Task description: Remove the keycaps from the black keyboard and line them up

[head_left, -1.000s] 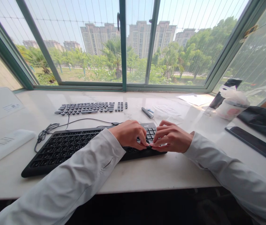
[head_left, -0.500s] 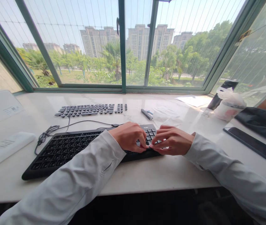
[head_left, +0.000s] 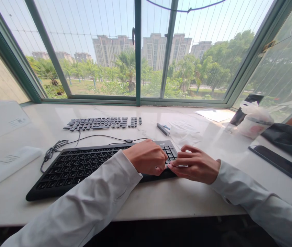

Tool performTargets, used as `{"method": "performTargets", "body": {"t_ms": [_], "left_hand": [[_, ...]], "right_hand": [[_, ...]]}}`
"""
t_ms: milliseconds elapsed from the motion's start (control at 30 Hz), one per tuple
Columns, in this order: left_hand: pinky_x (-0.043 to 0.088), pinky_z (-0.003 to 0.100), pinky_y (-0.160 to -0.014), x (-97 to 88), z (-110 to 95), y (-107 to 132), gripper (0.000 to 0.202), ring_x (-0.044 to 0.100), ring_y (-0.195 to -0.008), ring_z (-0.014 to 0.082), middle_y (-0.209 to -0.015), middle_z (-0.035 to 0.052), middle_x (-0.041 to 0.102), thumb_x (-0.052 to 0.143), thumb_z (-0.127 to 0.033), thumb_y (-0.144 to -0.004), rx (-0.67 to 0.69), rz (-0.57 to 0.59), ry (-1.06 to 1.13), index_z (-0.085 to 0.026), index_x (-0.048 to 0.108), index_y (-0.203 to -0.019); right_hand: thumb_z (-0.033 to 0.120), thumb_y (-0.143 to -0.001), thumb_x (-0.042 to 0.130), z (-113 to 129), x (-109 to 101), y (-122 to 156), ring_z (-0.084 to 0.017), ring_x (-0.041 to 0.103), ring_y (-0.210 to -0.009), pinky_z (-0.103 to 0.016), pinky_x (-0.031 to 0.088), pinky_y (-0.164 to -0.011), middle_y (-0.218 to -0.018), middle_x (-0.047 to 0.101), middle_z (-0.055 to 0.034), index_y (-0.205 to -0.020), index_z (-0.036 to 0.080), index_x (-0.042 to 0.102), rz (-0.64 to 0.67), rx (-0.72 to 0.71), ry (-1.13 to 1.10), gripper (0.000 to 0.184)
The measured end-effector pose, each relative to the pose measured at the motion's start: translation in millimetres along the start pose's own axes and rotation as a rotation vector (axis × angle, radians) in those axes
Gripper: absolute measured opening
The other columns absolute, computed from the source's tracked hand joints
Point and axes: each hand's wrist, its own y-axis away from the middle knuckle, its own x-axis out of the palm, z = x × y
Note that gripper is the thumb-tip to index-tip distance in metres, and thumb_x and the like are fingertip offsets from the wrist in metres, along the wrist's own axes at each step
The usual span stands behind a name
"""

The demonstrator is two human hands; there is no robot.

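A black keyboard (head_left: 79,166) with bare key sockets lies on the white sill in front of me. My left hand (head_left: 147,157) is curled over its right end, fingertips pinched at the number pad. My right hand (head_left: 196,164) meets it from the right, fingers pressed together at the same spot. What the fingertips hold is too small to name. A row of loose black keycaps (head_left: 102,122) is laid out behind the keyboard. The keyboard's cable (head_left: 58,145) runs coiled to the left.
A dark pen-like tool (head_left: 163,129) lies behind the keyboard. A white box (head_left: 1,118) and a white bar (head_left: 7,164) sit left. Papers (head_left: 214,114), a bagged cup (head_left: 254,121), a dark cloth (head_left: 287,139) and a black phone (head_left: 280,164) lie right. Window frames stand behind.
Both hands have stayed pinched together at the keyboard's right end, shifting slightly down and right in the picture as my head tilted up a little.
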Motion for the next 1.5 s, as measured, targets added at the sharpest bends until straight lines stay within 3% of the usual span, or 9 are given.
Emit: {"method": "performTargets", "body": {"t_ms": [267,533,667,800,1133,1500], "left_hand": [[0.021,0.028,-0.044,-1.6,-1.3,-0.5,0.024,0.047,-0.046,0.0067,-0.057,-0.0020,0.060,0.058,-0.015,-0.076,0.001,0.006,-0.008,-0.016,0.055,-0.052],[0.017,0.028,-0.043,1.8,0.3,0.9,0.029,0.045,-0.044,0.0067,-0.054,-0.0019,0.058,0.057,-0.017,-0.077,0.011,-0.038,-0.035,-0.015,0.054,-0.049],[0.016,0.027,-0.043,0.4,-0.3,-0.3,0.027,0.045,-0.044,0.0070,-0.054,-0.0022,0.058,0.059,-0.019,-0.076,-0.037,0.000,-0.038,-0.016,0.054,-0.049],[0.017,0.027,-0.043,-3.8,-1.5,-1.2,0.021,0.047,-0.047,0.0081,-0.056,-0.0024,0.060,0.060,-0.018,-0.073,-0.052,0.049,-0.025,-0.017,0.058,-0.052],[0.019,0.027,-0.044,-3.0,-1.8,-0.3,0.025,0.048,-0.046,0.0065,-0.056,-0.0024,0.060,0.059,-0.017,-0.075,-0.021,0.013,-0.020,-0.016,0.056,-0.051],[0.019,0.028,-0.046,-5.5,-4.3,-1.9,0.022,0.051,-0.051,0.0073,-0.062,-0.0027,0.065,0.061,-0.017,-0.076,-0.043,0.083,-0.055,-0.017,0.060,-0.054]], "right_hand": [[0.021,-0.092,0.059,-2.7,1.1,3.2,-0.009,0.057,-0.066,-0.030,0.040,-0.072,-0.082,0.073,0.0015,-0.087,0.023,0.068,0.055,0.037,-0.127,0.011],[0.020,-0.090,0.061,-5.5,4.5,4.5,-0.008,0.056,-0.063,-0.029,0.040,-0.072,-0.080,0.073,0.0039,-0.085,0.023,0.068,-0.025,0.027,-0.091,0.009],[0.020,-0.091,0.061,-5.0,3.9,2.5,-0.008,0.055,-0.062,-0.029,0.039,-0.071,-0.080,0.074,0.0041,-0.080,0.023,0.067,-0.036,0.037,-0.107,0.013],[0.019,-0.090,0.062,-4.9,4.7,2.6,-0.007,0.055,-0.062,-0.029,0.039,-0.070,-0.080,0.073,0.0044,-0.087,0.023,0.069,-0.047,0.047,-0.126,0.009],[0.020,-0.090,0.062,-5.7,3.5,2.7,-0.008,0.053,-0.061,-0.029,0.038,-0.070,-0.078,0.073,0.0038,-0.081,0.023,0.068,-0.030,0.019,-0.089,0.011],[0.020,-0.091,0.060,-5.6,5.2,4.5,-0.008,0.056,-0.062,-0.029,0.039,-0.069,-0.081,0.074,0.0015,-0.085,0.023,0.071,-0.008,0.048,-0.153,0.013]]}}
